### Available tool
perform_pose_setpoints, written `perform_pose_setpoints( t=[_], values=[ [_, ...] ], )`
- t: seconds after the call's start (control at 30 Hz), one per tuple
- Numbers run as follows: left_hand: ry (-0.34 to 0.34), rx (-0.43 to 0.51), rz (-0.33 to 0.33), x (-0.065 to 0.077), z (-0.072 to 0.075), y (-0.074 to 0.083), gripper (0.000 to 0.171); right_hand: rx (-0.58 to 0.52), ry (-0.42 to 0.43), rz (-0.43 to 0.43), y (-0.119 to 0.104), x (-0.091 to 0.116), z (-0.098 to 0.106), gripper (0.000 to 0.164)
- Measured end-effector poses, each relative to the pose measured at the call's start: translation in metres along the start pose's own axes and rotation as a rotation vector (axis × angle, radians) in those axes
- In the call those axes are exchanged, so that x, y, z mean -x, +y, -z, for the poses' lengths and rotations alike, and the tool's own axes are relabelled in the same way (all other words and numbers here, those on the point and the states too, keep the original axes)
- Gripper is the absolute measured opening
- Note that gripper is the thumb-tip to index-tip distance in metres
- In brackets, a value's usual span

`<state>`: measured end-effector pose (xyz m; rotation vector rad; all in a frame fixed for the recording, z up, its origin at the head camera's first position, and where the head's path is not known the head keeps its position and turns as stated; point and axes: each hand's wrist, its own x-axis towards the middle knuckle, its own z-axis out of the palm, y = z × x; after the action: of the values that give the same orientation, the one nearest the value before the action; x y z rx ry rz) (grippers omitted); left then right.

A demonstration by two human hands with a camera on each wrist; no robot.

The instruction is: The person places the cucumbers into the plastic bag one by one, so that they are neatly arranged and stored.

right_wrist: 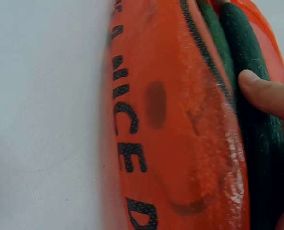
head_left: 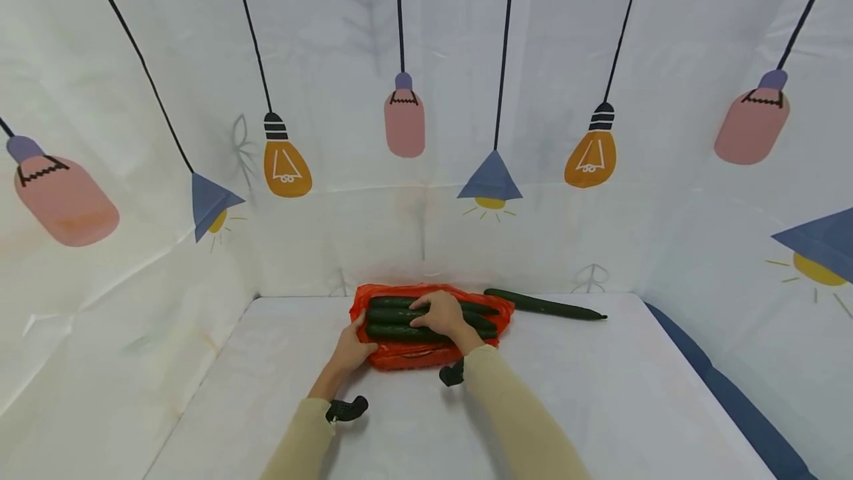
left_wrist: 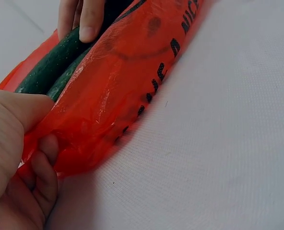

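Long green cucumbers [head_left: 400,332] lie side by side on an opened-out red plastic bag [head_left: 416,355] at the back of the table. My left hand [head_left: 352,350] is at the bag's left end. In the left wrist view its thumb and curled fingers [left_wrist: 45,175] pinch the red plastic beside the cucumber tips [left_wrist: 45,76]. My right hand [head_left: 443,315] reaches over the cucumbers from the right. In the right wrist view its thumb [right_wrist: 264,93] presses the side of one cucumber [right_wrist: 245,40], with the other fingers across it, partly hidden.
A single cucumber [head_left: 553,307] lies outside the bag, to its right, near the back edge of the white table [head_left: 413,428]. White curtains with printed lamps [head_left: 404,124] stand behind and at both sides. Blue fabric [head_left: 726,391] runs along the table's right edge.
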<state>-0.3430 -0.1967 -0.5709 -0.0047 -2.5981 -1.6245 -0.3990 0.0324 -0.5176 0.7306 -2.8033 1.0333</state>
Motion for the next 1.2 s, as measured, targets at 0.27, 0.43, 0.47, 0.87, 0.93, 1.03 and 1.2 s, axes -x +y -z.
perform_pose_setpoints(
  t=[0.27,0.43,0.47,0.87,0.93,1.03,1.2],
  values=[
    [0.001,0.007,-0.037,0.000,0.001,-0.002,0.088,0.062,0.023,0.044,0.004,-0.003,-0.005,0.027],
    [0.010,0.011,-0.025,-0.001,0.001,-0.001,0.088,0.081,0.042,0.077,0.003,-0.004,-0.004,0.027],
    [0.012,0.011,-0.024,-0.002,0.001,0.000,0.088,0.084,0.046,0.082,0.003,-0.004,-0.004,0.027],
    [0.017,-0.003,-0.040,0.003,-0.003,-0.003,0.088,0.124,0.054,0.086,0.011,0.000,-0.011,0.029],
    [0.022,0.001,-0.049,0.002,-0.003,-0.002,0.088,0.133,0.076,0.095,0.011,-0.001,-0.011,0.029],
    [0.020,-0.003,-0.059,0.000,-0.002,-0.001,0.088,0.126,0.089,0.099,0.010,-0.002,-0.009,0.029],
    [0.020,-0.008,-0.038,0.001,-0.002,-0.002,0.088,0.036,0.050,0.092,0.010,0.000,-0.004,0.027]
  ],
)
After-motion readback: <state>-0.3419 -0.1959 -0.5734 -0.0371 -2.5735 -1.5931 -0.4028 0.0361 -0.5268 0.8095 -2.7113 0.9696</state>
